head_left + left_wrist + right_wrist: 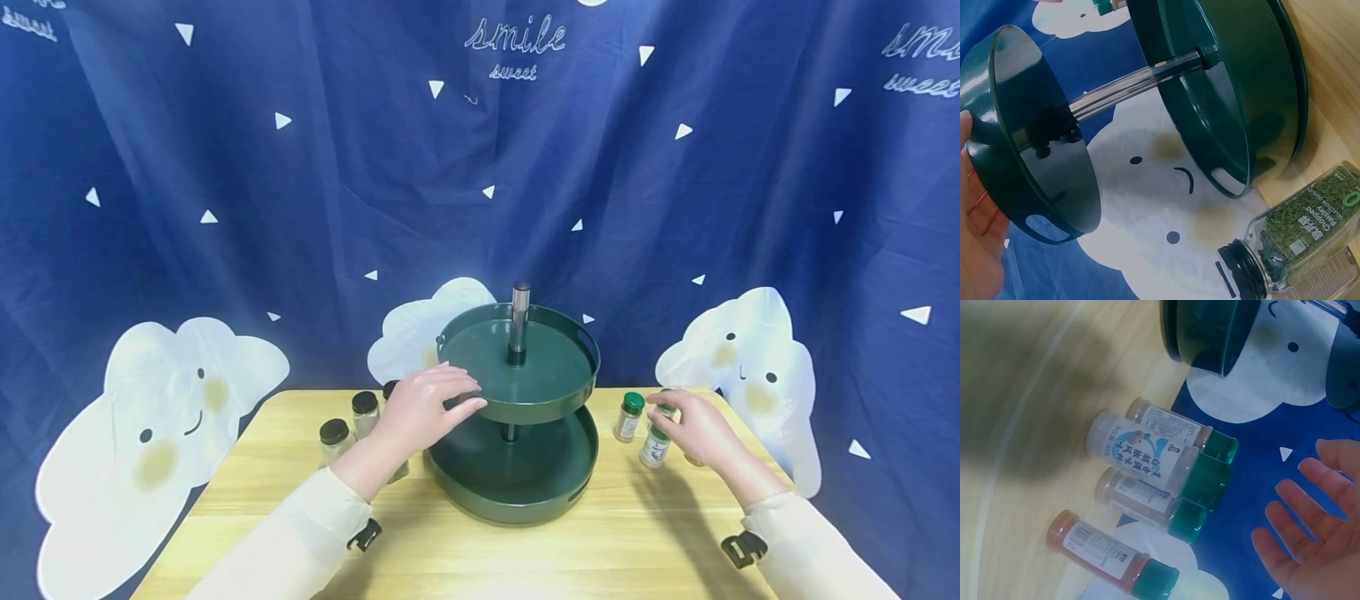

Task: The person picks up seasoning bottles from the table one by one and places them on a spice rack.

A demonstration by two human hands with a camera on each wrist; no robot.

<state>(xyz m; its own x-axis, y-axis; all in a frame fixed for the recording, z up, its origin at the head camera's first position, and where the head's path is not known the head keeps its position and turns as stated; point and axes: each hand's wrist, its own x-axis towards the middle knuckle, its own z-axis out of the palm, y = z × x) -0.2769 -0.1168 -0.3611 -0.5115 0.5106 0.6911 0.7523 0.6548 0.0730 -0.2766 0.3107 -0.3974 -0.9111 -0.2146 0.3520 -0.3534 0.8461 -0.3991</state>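
A dark green two-tier round stand (517, 500) with a metal pole is in the middle of the table. My left hand (431, 404) is at the left side of its upper tray (547, 358); in the left wrist view the fingers (982, 219) lie extended by the tray's wall. On the right, my right hand (701, 425) is above several green-capped seasoning bottles (654, 450). In the right wrist view its fingers (1300, 519) are loosely spread and hold nothing. One bottle with orange-brown contents (1100, 550) stands apart from the other green-capped bottles.
Left of the stand are several black-capped jars (335, 433), partly covered by my left arm. One jar of chopped parsley (1310, 225) shows in the left wrist view. Behind the wooden table (480, 558) hangs a blue curtain (360, 167) with clouds.
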